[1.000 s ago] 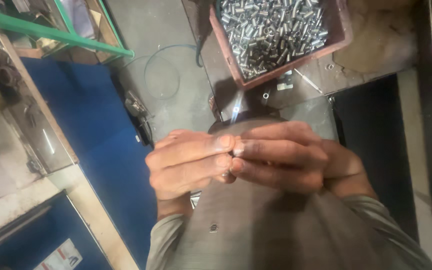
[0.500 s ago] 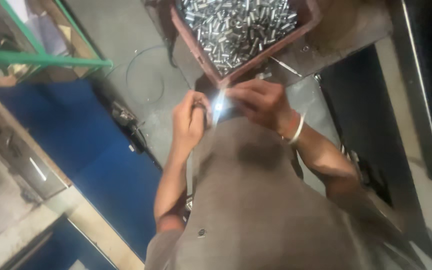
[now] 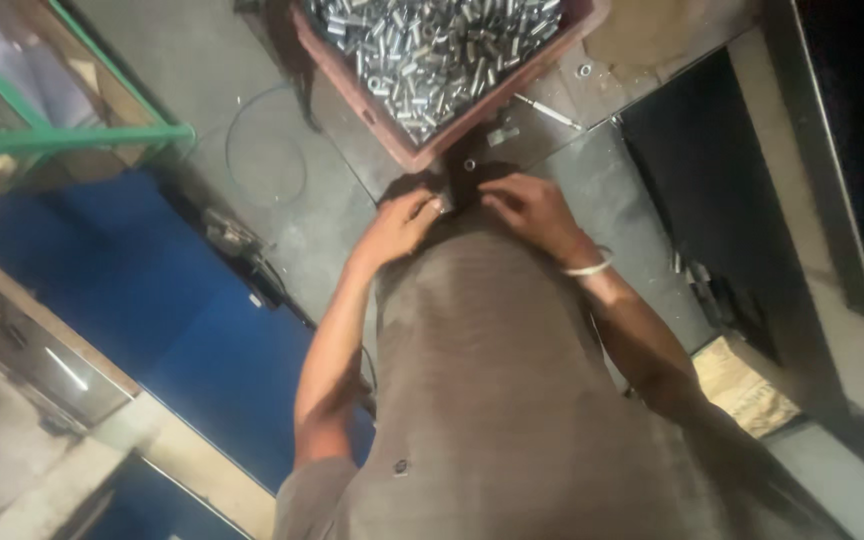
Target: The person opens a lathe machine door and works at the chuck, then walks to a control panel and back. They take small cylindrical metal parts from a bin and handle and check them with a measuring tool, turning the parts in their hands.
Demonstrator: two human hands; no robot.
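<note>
Both my hands reach forward to a dark metal fixture (image 3: 464, 180) just below a red tray (image 3: 392, 140) heaped with several shiny metal cylinders (image 3: 432, 45). My left hand (image 3: 402, 222) pinches a small bright metal part (image 3: 441, 206) at the fixture's left side. My right hand (image 3: 530, 210), with a white bangle (image 3: 590, 267) on its wrist, rests its curled fingertips on the fixture's right side; whether it holds anything is hidden. My brown shirt covers the lower middle of the view.
A grey metal worktop (image 3: 592, 180) holds a loose thin rod (image 3: 547, 110) and a small ring (image 3: 584, 70). To the left lie a blue panel (image 3: 182, 320), a green rail (image 3: 72, 138) and a looped cable (image 3: 262, 150). A dark opening (image 3: 712, 200) is on the right.
My hands went from clasped close to my chest out to the fixture below the tray. They have parted, and the bright part now sits by my left fingertips.
</note>
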